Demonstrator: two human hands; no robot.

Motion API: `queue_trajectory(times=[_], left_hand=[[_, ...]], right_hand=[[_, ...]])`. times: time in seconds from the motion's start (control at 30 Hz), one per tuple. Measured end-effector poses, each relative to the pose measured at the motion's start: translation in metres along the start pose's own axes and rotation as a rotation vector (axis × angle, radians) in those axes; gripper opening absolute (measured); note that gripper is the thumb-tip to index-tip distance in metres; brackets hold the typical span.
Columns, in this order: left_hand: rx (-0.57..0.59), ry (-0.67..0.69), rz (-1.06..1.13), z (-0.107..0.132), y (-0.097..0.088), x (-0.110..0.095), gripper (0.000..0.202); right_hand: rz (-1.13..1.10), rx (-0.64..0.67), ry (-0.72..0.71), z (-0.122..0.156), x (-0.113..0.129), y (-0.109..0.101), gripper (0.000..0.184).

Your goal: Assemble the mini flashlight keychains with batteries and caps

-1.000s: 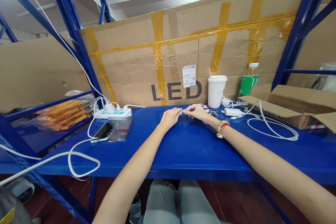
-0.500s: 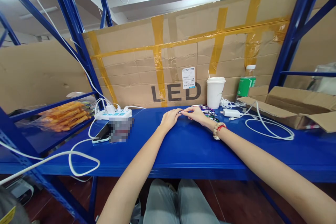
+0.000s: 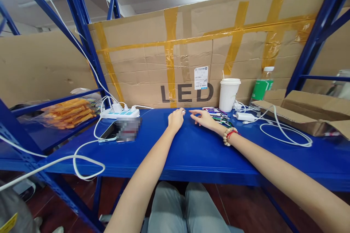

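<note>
My left hand (image 3: pixel 175 119) is closed low over the blue tabletop (image 3: pixel 147 156), its fingers curled. A small pale bit shows at its fingertips, too small to name. Just to its right, my right hand (image 3: pixel 202 119) has its fingers apart and reaching left, with nothing visible in them; a narrow gap parts the two hands. A beaded bracelet (image 3: pixel 227 136) circles the right wrist. Close behind the right hand lies a pile of several slim, shiny, multicoloured pens (image 3: pixel 216 113), partly hidden by that hand.
Beyond the pens stand a white lidded cup (image 3: pixel 229 94) and a green-labelled bottle (image 3: pixel 262 87). White cables (image 3: pixel 287 136) and an open carton (image 3: pixel 308 113) lie right. At left are a power strip (image 3: pixel 123 114) and a phone (image 3: pixel 109 131). A large cardboard sheet (image 3: pixel 142 69) stands behind.
My hands, which met at the fingertips around something thin and dark, have come apart. The right fingers have opened, and the left hand stays curled. The view has shifted slightly.
</note>
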State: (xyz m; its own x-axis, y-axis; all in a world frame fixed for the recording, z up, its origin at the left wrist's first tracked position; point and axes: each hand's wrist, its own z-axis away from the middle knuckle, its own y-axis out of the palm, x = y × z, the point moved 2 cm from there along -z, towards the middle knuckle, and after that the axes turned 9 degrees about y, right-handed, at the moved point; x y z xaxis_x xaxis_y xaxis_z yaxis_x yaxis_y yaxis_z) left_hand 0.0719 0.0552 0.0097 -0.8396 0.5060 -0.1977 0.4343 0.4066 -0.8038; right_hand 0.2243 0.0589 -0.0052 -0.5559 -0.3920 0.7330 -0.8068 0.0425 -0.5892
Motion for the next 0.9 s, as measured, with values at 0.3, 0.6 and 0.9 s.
queue_trajectory(times=[0.3, 0.6, 0.9], left_hand=[[-0.109, -0.314, 0.067, 0.003, -0.004, 0.018, 0.018], [-0.113, -0.332, 0.195, 0.002, -0.006, 0.008, 0.018], [-0.160, -0.355, 0.268, -0.003, -0.007, 0.013, 0.024]], right_hand=[[0.374, 0.020, -0.106, 0.008, 0.010, 0.013, 0.030], [0.757, 0.072, 0.000, -0.001, 0.022, 0.025, 0.050], [0.747, -0.051, 0.180, -0.017, 0.035, 0.041, 0.038]])
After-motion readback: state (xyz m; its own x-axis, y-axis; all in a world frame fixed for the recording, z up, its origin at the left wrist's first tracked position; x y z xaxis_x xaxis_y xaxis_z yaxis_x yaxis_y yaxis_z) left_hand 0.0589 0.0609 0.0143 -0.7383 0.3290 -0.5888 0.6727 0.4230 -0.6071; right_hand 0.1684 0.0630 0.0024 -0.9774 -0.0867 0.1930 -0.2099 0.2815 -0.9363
